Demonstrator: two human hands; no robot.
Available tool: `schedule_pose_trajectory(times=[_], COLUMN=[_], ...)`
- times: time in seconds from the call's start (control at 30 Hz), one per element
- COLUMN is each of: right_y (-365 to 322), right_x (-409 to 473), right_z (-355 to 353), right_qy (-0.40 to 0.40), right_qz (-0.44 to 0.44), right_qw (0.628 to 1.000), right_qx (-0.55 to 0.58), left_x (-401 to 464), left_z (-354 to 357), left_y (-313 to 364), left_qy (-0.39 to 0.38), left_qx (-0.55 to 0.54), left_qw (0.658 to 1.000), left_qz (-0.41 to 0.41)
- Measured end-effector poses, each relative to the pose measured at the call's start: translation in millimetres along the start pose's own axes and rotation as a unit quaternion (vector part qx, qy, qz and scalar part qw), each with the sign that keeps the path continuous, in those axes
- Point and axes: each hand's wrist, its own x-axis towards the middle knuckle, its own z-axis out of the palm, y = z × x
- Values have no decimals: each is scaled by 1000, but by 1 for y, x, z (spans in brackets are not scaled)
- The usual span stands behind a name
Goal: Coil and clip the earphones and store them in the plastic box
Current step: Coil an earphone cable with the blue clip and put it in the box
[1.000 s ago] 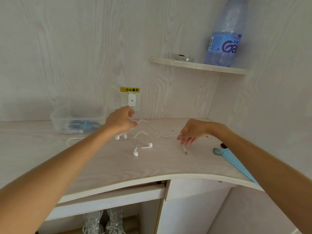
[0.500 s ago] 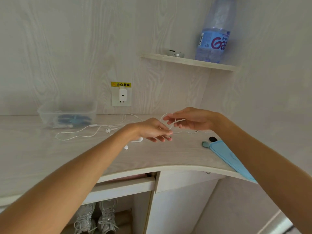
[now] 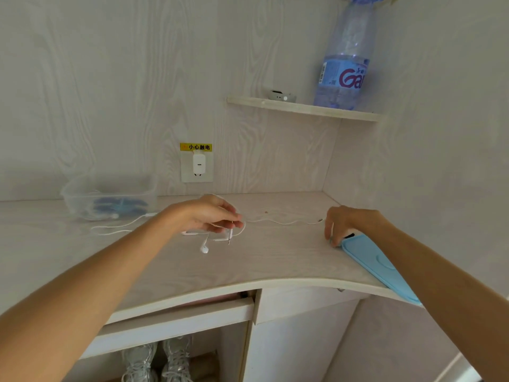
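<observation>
Nearest us, along the pale wood-grain desk (image 3: pixel 275 260), our left hand (image 3: pixel 205 215) hovers just above the surface with fingers curled, pinching the thin white wired earphones (image 3: pixel 242 226) near the plug end, so the small metal jack (image 3: pixel 229 238) dangles from the fingertips. One white earbud (image 3: pixel 204 248) lies on the desk just below that hand. We judge this cable to be very light, limp and a bit slippery: it will sag and tangle, so the best hold is a pinch near the stiff jack, letting the soft cord be wound in loops round the fingers. The buds are hard little shells, safe to drag but easy to snag.

Off to the right, our right hand (image 3: pixel 349 223) reaches down beside the flat light-blue plastic lid (image 3: pixel 377 264) at the desk edge, fingers bent toward something small and dark there. A clip, we'd guess, but we can't tell what it is, nor whether the fingers have closed on it. Another stretch of white cord runs between the two hands.

Farther back on the left, more cord trails toward the clear plastic storage box (image 3: pixel 71 194) by the wall, which already holds something blue. Nothing is coiled or clipped yet, so we reckon we're early on.

Beyond, a white charger (image 3: pixel 199 164) sits in the wall socket, and a clear water bottle with a blue label (image 3: pixel 344 70) stands on the corner shelf (image 3: pixel 303 107).
</observation>
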Motion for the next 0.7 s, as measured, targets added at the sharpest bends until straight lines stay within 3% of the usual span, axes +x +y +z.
schedule_pose_trajectory(times=[0.1,0.17,0.23,0.37,0.57,0.63,0.7], right_y=[-19,-48,-86,-160,-214,-221,-224], right_x=[-6,-17,-29,-37,-20,-14,-5], right_z=[-14,-26,-35,-45,-45,-46,-46], right_qy=[30,65,95,123,122,92,12], right_qz=[-59,-141,-236,-361,-419,-433,-437], right_qw=[989,940,882,841,830,820,790], right_qx=[135,303,397,383,348,363,431], left_x=[-10,-15,-21,-36,-45,-45,-41], left_z=[-20,-32,-43,-60,-85,-92,-96], left_y=[-2,-5,-11,-25,-52,-60,-66], left_qy=[-5,-4,-22,-57,-8,-10,-8], left_qx=[-12,-21,-26,2,25,14,-11], left_qw=[1000,1000,999,998,999,999,999], left_qz=[9,-4,-14,4,30,38,38])
